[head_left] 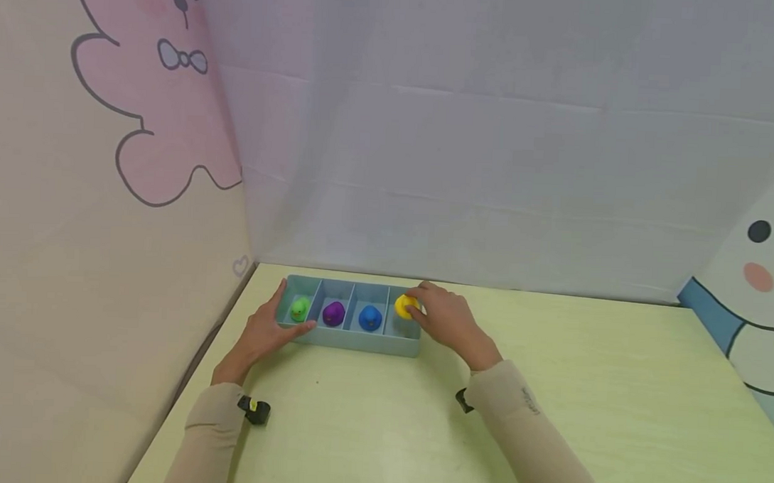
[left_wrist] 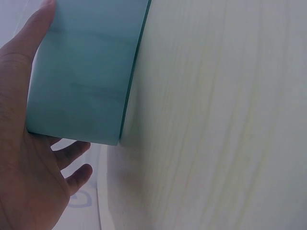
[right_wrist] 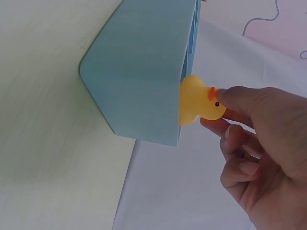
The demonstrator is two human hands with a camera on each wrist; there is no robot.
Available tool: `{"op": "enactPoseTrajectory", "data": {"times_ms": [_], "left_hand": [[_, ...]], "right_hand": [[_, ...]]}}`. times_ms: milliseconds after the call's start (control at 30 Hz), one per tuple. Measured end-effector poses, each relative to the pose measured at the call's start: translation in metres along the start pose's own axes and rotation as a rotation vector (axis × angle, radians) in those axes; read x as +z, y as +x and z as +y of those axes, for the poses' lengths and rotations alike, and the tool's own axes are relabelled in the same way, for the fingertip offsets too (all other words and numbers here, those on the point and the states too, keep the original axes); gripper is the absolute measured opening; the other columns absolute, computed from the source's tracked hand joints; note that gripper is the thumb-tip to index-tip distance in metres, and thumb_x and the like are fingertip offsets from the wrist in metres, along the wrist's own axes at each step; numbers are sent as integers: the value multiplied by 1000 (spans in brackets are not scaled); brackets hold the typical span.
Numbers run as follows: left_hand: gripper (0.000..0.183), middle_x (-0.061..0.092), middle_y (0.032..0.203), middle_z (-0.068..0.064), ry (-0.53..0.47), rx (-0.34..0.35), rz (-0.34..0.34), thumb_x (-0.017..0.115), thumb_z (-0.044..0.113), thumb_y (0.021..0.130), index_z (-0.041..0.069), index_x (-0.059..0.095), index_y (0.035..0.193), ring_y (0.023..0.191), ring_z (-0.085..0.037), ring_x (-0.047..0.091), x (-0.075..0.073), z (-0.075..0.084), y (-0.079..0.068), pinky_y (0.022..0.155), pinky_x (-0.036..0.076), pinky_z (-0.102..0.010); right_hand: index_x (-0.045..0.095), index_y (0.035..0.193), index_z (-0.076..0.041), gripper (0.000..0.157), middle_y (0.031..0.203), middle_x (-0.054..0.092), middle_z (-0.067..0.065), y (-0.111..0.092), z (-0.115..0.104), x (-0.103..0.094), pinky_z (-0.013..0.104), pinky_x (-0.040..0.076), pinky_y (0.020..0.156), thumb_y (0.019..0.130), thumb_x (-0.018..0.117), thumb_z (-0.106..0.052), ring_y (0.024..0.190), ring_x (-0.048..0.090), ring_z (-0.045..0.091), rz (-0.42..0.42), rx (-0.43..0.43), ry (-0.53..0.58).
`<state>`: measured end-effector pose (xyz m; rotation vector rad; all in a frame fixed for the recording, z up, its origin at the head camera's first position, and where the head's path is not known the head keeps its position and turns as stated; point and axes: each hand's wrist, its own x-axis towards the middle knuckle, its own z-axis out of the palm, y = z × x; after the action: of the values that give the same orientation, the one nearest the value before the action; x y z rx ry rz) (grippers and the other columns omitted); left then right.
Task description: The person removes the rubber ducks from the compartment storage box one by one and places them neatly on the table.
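A light blue divided box [head_left: 361,341] lies near the back edge of the table. Its compartments hold a green rubber duck [head_left: 299,309] at the left, then a purple duck [head_left: 334,313] and a blue duck [head_left: 370,318]. Around the box's left end my left hand [head_left: 263,334] grips, thumb along the front and fingers at the side, as the left wrist view also shows. My right hand [head_left: 447,316] pinches a yellow rubber duck [right_wrist: 194,103] by its head, over the rightmost compartment. In the right wrist view the duck's lower part is partly hidden behind the box wall.
The pale wooden table [head_left: 548,403] extends in front and to the right of the box. A white cloth wall [head_left: 491,188] stands right behind it, and a printed cloth [head_left: 105,260] hangs at the left. Each wrist wears a small black camera [head_left: 256,410].
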<state>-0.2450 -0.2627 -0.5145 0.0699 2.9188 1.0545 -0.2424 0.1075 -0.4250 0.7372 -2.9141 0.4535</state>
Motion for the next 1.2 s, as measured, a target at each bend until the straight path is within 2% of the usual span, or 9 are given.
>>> {"op": "enactPoseTrajectory", "data": {"times_ms": [233,433,567,667,733,967,1200], "left_hand": [[120,16,171,-19,-7,0,-6,68,75,82,35,-11,163,152,-54,25,0,-1,-1,116,31,-74],[119,17,171,-20,-6,3,-6,68,74,82,35,-10,163,152,-54,27,0,-3,-2,116,32,-74],[120,18,171,-20,-15,9,-7,69,73,83,32,-9,164,152,-53,27,0,-3,-2,116,32,-74],[121,18,171,-20,-23,13,-7,69,73,82,29,-7,165,152,-54,27,-1,-1,-3,116,31,-74],[120,17,171,-20,-25,15,-6,69,73,83,28,-7,165,152,-54,26,-2,0,-2,116,31,-74],[119,16,171,-19,-20,-5,-10,69,73,83,34,-10,163,152,-54,26,-2,-6,-6,115,32,-74],[119,19,171,-19,-38,7,4,69,73,82,32,-6,165,152,-53,28,1,-5,-3,115,33,-74]], "right_hand": [[68,129,-12,35,119,70,6,-6,5,-14,22,46,53,99,68,-29,83,69,20,58,12,5],[68,131,-12,37,120,69,7,-10,14,-17,24,50,55,98,69,-29,80,68,19,69,24,9],[68,131,-11,37,120,70,8,-12,22,-19,24,48,53,98,70,-28,78,68,20,84,29,6],[68,130,-11,37,120,69,8,-13,27,-21,25,47,52,97,70,-28,79,68,22,96,36,2],[68,130,-11,36,121,70,9,-13,29,-21,28,51,55,97,71,-28,84,70,23,97,47,4],[68,129,-10,36,121,69,10,-15,38,-10,37,59,64,98,69,-30,95,71,27,40,89,19],[69,127,-9,34,120,70,11,-17,50,0,41,59,65,98,69,-27,98,72,29,26,109,2]]}}
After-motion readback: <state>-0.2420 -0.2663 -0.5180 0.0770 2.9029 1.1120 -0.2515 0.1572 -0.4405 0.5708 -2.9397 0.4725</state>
